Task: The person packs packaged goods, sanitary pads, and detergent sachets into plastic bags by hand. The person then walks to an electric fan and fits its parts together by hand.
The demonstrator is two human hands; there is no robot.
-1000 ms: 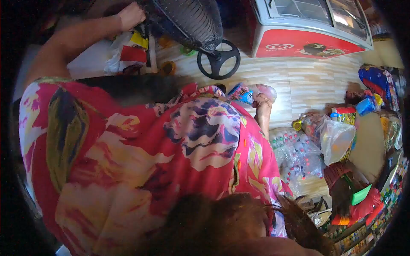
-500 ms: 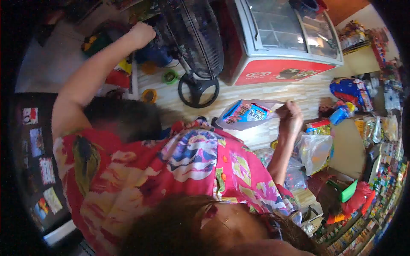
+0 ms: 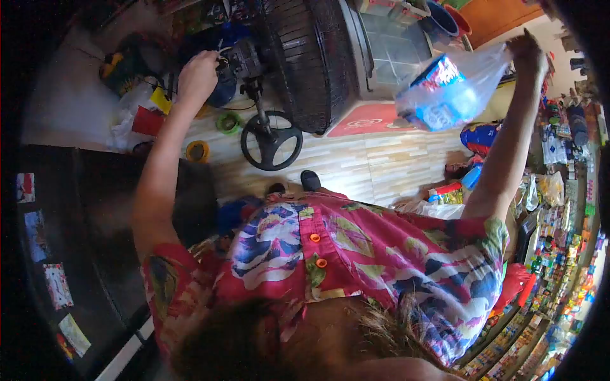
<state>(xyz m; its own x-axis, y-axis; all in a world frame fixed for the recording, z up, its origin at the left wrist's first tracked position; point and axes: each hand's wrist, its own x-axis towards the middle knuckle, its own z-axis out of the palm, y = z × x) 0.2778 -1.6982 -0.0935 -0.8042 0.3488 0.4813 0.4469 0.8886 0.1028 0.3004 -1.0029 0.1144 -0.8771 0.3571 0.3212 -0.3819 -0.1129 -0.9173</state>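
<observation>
My right hand (image 3: 528, 56) is raised at the upper right, its fingers closed on the gathered top of a clear plastic bag (image 3: 489, 70). Blue packs (image 3: 445, 105) show through the plastic as the bag hangs in front of the freezer. On the left, my left hand (image 3: 198, 77) is at the back of a black stand fan (image 3: 244, 60), by its motor housing. Its fingers are curled, and what they grip there is hidden.
A red and white glass-topped freezer (image 3: 362, 119) stands behind the fan. The round fan base (image 3: 272, 141) is on the wood-pattern floor, near an orange tape roll (image 3: 197, 151) and a green one (image 3: 228, 122). Shelves of small goods (image 3: 559, 254) line the right.
My right hand has lifted the bag from low near my body, up and to the right. My left hand has come down slightly to the fan's motor housing, and the view has shifted.
</observation>
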